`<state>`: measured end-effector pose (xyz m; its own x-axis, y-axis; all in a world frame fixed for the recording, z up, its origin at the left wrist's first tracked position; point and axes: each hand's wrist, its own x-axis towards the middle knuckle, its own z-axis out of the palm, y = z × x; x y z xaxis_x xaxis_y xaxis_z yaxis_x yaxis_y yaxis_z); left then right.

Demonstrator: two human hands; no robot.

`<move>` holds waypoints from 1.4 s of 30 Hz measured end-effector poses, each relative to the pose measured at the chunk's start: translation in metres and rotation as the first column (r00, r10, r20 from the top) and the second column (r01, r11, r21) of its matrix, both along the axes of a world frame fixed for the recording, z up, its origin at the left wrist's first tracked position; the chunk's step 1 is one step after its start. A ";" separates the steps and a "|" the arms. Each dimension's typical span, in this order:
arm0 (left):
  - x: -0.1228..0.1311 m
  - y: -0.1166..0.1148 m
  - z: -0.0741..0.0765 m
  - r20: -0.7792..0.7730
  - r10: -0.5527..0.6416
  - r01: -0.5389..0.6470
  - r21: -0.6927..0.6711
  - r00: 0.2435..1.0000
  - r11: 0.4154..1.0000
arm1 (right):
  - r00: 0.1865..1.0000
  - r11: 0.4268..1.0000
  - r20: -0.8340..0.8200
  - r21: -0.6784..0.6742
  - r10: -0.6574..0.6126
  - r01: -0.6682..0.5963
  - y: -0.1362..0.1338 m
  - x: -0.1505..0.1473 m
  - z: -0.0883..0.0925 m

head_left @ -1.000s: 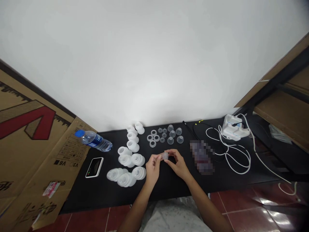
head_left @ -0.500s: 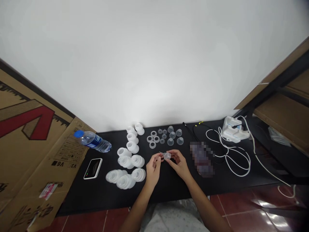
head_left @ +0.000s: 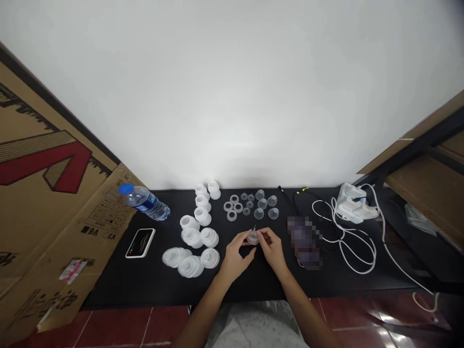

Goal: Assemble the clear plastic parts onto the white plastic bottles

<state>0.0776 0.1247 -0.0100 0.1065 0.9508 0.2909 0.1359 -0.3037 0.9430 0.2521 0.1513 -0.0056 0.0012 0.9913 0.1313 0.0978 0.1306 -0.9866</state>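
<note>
Head view: above the black surface (head_left: 268, 285), the right hand (head_left: 272, 249) pinches a small clear part (head_left: 253, 239), thin tip up. The left hand (head_left: 235, 256) curls at its other side; whether it grips, I cannot tell. Best squeeze the rim lightly, keeping the tip upright.

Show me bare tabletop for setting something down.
Bare black tabletop shows between the white-framed device and the white containers, and between those containers and the front edge. Crowded: back centre, with clear rings and domes; right, with looping white cables.
</note>
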 end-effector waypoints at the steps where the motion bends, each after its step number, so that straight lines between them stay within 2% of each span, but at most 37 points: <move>1: -0.001 0.000 -0.001 -0.016 0.002 -0.002 0.009 1.000 1.000 | 1.000 1.000 0.003 -0.011 0.013 -0.013 0.000 0.000 0.002; 5: -0.003 0.002 -0.004 -0.083 0.072 -0.076 -0.037 0.994 0.996 | 0.995 0.993 0.018 -0.069 0.101 -0.100 0.001 -0.004 0.009; 10: -0.004 0.000 -0.006 -0.095 0.129 -0.141 -0.136 0.987 0.981 | 0.989 0.991 0.086 -0.077 0.118 -0.111 0.001 -0.008 0.014; 20: 0.001 0.000 0.003 -0.169 0.200 -0.222 -0.120 0.965 0.968 | 0.960 0.962 0.110 -0.120 0.259 -0.246 0.014 -0.007 0.019; 26: 0.001 -0.002 0.003 -0.118 0.255 -0.269 -0.125 0.960 0.955 | 0.894 0.939 0.287 -0.075 0.343 -0.336 0.026 -0.013 0.032; 30: 0.002 -0.005 0.001 -0.078 0.267 -0.275 -0.144 0.961 0.951 | 0.881 0.947 0.410 0.108 0.236 -0.303 0.041 -0.028 0.050; 32: 0.002 -0.005 -0.001 -0.051 0.264 -0.269 -0.146 0.963 0.952 | 0.832 0.890 0.493 0.216 0.255 -0.401 0.050 -0.042 0.062; 34: 0.002 -0.004 -0.003 -0.022 0.250 -0.251 -0.136 0.968 0.958 | 0.712 0.789 0.626 0.242 0.318 -0.565 0.059 -0.059 0.075; 36: 0.003 -0.003 -0.005 -0.002 0.234 -0.233 -0.101 0.972 0.967 | 0.577 0.718 0.758 0.217 0.302 -0.661 0.067 -0.078 0.085; 39: 0.003 -0.001 -0.008 -0.012 0.203 -0.204 -0.061 0.979 0.977 | 0.450 0.662 0.865 0.207 0.220 -0.721 0.078 -0.104 0.093; 42: 0.003 -0.001 -0.010 -0.045 0.204 -0.207 -0.074 0.978 0.975 | 0.411 0.644 0.893 0.205 0.186 -0.737 0.083 -0.120 0.094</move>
